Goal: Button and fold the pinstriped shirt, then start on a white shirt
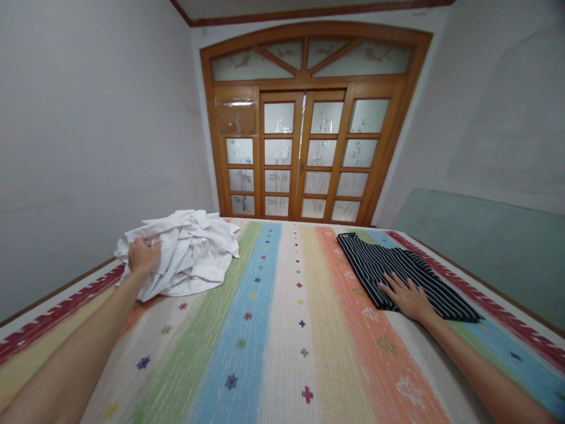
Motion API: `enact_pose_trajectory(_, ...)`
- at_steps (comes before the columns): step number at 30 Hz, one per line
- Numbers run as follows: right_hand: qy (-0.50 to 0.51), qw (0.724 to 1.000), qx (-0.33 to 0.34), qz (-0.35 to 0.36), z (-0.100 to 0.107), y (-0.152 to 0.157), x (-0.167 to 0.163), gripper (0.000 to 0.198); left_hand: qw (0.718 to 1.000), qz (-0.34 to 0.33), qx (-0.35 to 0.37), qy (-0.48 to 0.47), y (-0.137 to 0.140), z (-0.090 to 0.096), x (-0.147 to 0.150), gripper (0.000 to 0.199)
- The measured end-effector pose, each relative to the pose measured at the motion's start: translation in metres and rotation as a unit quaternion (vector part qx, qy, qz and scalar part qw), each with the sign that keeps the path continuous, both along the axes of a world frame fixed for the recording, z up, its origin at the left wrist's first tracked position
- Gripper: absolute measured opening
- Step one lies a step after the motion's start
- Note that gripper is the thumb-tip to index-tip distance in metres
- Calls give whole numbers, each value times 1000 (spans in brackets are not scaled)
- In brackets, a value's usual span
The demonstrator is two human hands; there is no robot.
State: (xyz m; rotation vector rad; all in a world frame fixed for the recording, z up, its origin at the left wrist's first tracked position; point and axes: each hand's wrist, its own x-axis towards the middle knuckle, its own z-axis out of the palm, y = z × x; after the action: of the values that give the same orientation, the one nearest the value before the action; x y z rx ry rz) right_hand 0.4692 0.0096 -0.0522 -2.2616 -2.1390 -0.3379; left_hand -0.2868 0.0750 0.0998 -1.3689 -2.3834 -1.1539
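Observation:
At the left side of the bed lies a crumpled heap of white cloth [198, 250], its folds loose and uneven. My left hand [145, 254] is at the heap's near left edge, fingers curled into the fabric and partly hidden by it. On the right, a black garment with thin white stripes [379, 262] lies folded flat. My right hand [408, 294] rests palm down on its near edge, with the fingers stretched out and spread.
A sheet with coloured stripes [282, 330] and small printed motifs covers the bed between the two piles. Beyond the far edge stand wooden doors with glass panes [304, 153]. Walls flank both sides, and a pale green board [481, 235] leans along the right one.

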Motion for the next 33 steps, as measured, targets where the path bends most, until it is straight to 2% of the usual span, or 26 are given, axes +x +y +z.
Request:
enact_pose_trajectory(2,-7,1000,2,0,0,-2,-1,58,998,-14,55,0,3,-2,1,62)
enact_pose_trajectory(4,-14,1000,0,-9,0,-3,-3,58,997,-40,65,29,6,3,1,73)
enact_pose_trajectory(6,-11,1000,1,-20,1,-5,-5,59,996,-56,13,67,8,11,3,75)
enact_pose_trajectory(8,-1,1000,5,-30,1,-7,-8,59,991,-63,-63,98,9,18,5,67)
enact_pose_trajectory(10,9,999,6,-36,1,-8,-11,61,983,-69,-106,130,10,23,11,56)
enact_pose_trajectory(12,15,999,1,-40,2,-9,-12,62,979,-60,-85,177,8,22,20,49)
enact_pose_trajectory(14,11,999,-15,-43,4,-8,-14,63,970,-57,-20,234,7,19,34,48)
enact_pose_trajectory(16,0,998,-40,-42,8,-8,-15,61,951,-99,33,291,5,14,54,48)
enact_pose_trajectory(19,-15,997,-64,-39,13,-7,-18,57,910,-223,56,346,1,8,95,49)
enact_pose_trajectory(24,-9,996,-55,-67,24,-9,-36,53,846,-434,68,304,-25,-9,194,50)
enact_pose_trajectory(28,12,996,-34,-80,34,-10,-57,51,779,-573,0,255,-75,-39,277,52)
enact_pose_trajectory(31,35,999,-19,-19,45,-10,-74,52,717,-662,-28,218,-119,-61,326,48)
enact_pose_trajectory(33,65,997,14,35,53,-10,-86,52,683,-698,-54,207,-145,-68,348,38)
